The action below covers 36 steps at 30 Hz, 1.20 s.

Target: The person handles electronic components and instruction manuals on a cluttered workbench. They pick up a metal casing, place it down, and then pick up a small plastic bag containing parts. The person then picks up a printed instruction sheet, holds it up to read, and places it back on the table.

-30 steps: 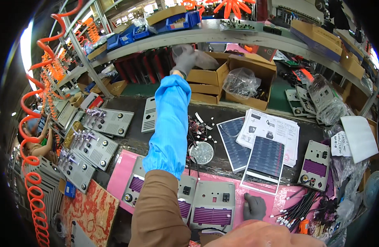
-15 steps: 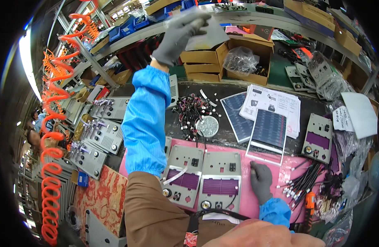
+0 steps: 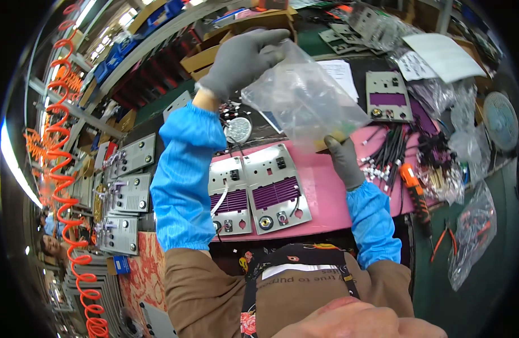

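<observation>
A see-through plastic bag (image 3: 307,101) hangs between my two grey-gloved hands, above the pink mat (image 3: 327,191). My left hand (image 3: 239,63), raised on the far side, is closed on the bag's upper edge. Lower and to the right, my right hand (image 3: 345,162) pinches the bottom corner, where something small and yellowish shows through the plastic; I cannot make out what. Two grey panels with purple grilles, one on the right (image 3: 277,188) and one on the left (image 3: 228,194), lie side by side just below the bag. The bag hides part of the papers (image 3: 341,73) behind it.
Black cables with white connectors (image 3: 383,155) and an orange-black screwdriver (image 3: 414,191) lie to the right. Another grey panel (image 3: 388,98) sits beyond them. A round dish (image 3: 238,129) stands near the left panel. Stacked panels (image 3: 127,191) and an orange coiled hose (image 3: 65,217) occupy the left.
My left hand has come down and nearer with the bag. My right hand has lifted off the mat and taken the bag's lower corner. The whole view has turned to the right.
</observation>
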Tool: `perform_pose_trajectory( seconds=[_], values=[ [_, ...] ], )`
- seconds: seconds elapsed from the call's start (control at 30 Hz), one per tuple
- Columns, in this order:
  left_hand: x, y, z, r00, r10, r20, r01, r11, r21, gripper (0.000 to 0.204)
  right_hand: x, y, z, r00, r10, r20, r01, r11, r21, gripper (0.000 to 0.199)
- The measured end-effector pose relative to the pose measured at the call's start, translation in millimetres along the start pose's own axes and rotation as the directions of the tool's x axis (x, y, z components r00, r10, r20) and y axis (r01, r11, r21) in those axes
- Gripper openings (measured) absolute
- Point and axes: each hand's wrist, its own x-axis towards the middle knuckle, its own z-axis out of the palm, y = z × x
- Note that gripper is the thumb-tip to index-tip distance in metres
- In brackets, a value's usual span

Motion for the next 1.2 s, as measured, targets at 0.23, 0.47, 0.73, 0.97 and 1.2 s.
perform_pose_trajectory(
  seconds=[0.23,0.47,0.73,0.97,1.2],
  values=[
    [-49,-4,22,0.950,-0.293,0.106,0.298,0.954,-0.030,0.107,-7,22,-16,0.992,0.108,-0.064,-0.113,0.991,-0.075,0.029],
    [-92,-30,37,0.862,-0.461,0.211,0.494,0.668,-0.556,0.079,0,27,-19,0.992,-0.012,-0.129,0.011,1.000,-0.008,0.038],
    [-146,-66,42,0.864,-0.499,0.066,0.176,0.177,-0.968,0.046,-1,22,-10,0.993,0.059,-0.099,-0.050,0.995,0.083,0.035],
    [-227,-84,79,0.841,-0.499,0.206,0.350,0.214,-0.912,0.035,-2,31,-25,0.988,0.109,-0.106,-0.099,0.991,0.091,0.031],
    [-213,-44,88,0.825,-0.446,0.346,0.557,0.547,-0.625,0.035,-9,27,-17,0.999,0.032,-0.004,-0.032,0.980,-0.195,0.025]
  ],
)
